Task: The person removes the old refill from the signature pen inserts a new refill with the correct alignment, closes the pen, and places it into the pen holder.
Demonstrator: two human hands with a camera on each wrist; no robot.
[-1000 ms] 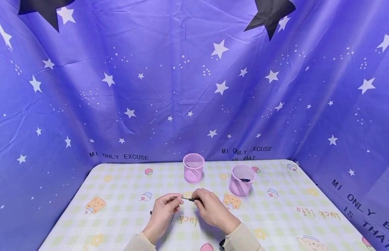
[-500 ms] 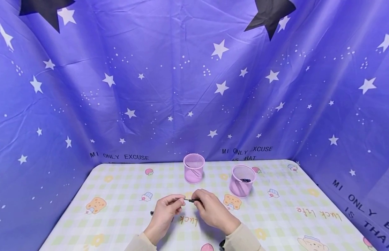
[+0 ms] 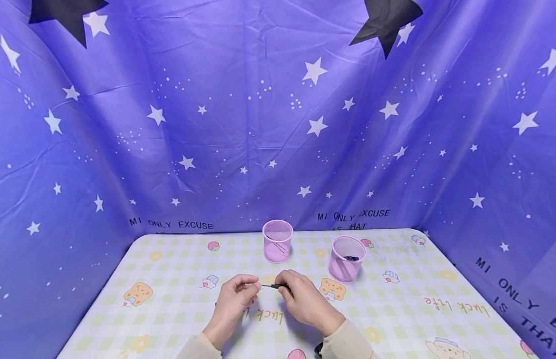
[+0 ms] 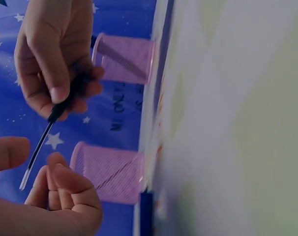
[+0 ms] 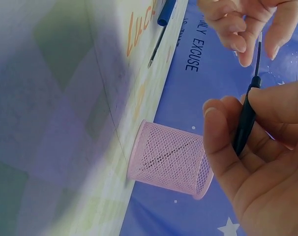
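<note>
My right hand point(image 3: 306, 301) pinches a short black pen barrel point(image 5: 246, 120) between thumb and fingers. A thin ink refill point(image 4: 38, 150) sticks out of its end towards my left hand point(image 3: 235, 304). In the left wrist view, the left thumb and index finger stand apart on either side of the refill's clear end, while the other fingers curl loosely. Under the left hand, a blue pen barrel point(image 5: 166, 12) lies on the table beside another refill with a metal tip point(image 5: 156, 46); the head view mostly hides both behind that hand.
Two pink mesh cups stand behind the hands. The middle cup point(image 3: 278, 252) holds a thin dark stick, and the right cup point(image 3: 345, 271) has dark small pieces inside. The table point(image 3: 170, 279) has a checked cloth, with a purple star curtain point(image 3: 242, 124) around it.
My left thumb and index finger have parted slightly at the refill's end, and the hand has shifted a little left. The right hand keeps its grip almost in place.
</note>
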